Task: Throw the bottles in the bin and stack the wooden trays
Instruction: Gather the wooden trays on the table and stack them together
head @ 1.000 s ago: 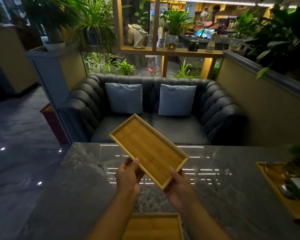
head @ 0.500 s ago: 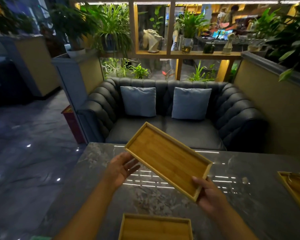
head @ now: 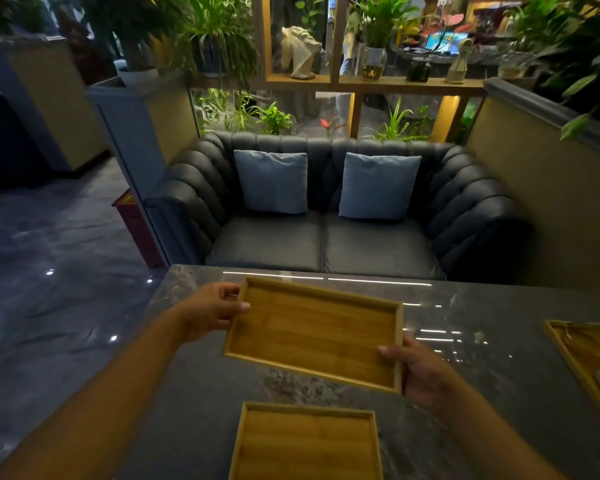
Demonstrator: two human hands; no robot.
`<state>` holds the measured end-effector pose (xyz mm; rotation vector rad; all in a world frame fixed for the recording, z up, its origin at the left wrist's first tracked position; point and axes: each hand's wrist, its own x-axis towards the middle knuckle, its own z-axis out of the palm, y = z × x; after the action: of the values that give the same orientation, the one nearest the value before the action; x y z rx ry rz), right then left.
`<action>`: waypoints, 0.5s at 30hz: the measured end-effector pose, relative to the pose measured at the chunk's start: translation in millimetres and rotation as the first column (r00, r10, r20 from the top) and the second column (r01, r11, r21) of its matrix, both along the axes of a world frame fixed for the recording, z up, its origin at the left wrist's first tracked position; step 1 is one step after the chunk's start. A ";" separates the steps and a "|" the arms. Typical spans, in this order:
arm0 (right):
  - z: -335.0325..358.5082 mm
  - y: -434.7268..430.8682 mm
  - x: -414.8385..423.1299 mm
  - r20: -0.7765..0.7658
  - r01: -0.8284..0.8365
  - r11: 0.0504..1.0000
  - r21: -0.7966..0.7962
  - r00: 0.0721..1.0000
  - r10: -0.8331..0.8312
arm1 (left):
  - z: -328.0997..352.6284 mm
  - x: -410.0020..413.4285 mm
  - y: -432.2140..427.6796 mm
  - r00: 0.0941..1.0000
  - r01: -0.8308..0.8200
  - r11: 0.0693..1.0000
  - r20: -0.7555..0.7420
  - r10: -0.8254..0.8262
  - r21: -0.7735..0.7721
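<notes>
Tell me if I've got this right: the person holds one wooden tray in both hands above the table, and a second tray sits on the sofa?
Not quite. The head view shows the second tray lying on the table, not the sofa. The left hand and right hand do hold the other wooden tray above the table.

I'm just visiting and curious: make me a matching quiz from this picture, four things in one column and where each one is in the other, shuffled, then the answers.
Things:
1. held tray
2. second tray
3. blue cushions
4. horse head statue

Places:
A. on the wooden shelf behind the sofa
B. flat on the table, nearest the camera
C. propped against the sofa's back
D. between the left hand and right hand, above the table

Pairs: 1-D, 2-B, 3-C, 4-A
</notes>
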<state>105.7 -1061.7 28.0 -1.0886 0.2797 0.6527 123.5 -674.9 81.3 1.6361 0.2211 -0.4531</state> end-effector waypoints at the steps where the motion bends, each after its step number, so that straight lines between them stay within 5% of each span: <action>1: -2.2 0.7 -2.2 -0.003 0.003 1.000 -0.006 1.000 -0.003 | -4.8 -4.3 -0.2 1.000 0.009 1.000 -0.014 -0.009 0.003; 6: -16.6 4.9 -15.8 -0.027 0.001 0.999 -0.036 1.000 -0.002 | -39.8 -28.4 -2.2 0.995 0.068 0.997 -0.075 -0.066 0.033; 15: -60.8 14.4 -47.5 -0.108 0.142 0.954 -0.264 0.979 -0.175 | -106.6 -78.4 -20.3 0.978 -0.102 0.994 -0.180 0.106 0.033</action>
<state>58.2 -1047.2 -32.8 -1.2568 0.5715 0.5537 45.1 -695.2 -25.3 1.5986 0.4481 -0.5210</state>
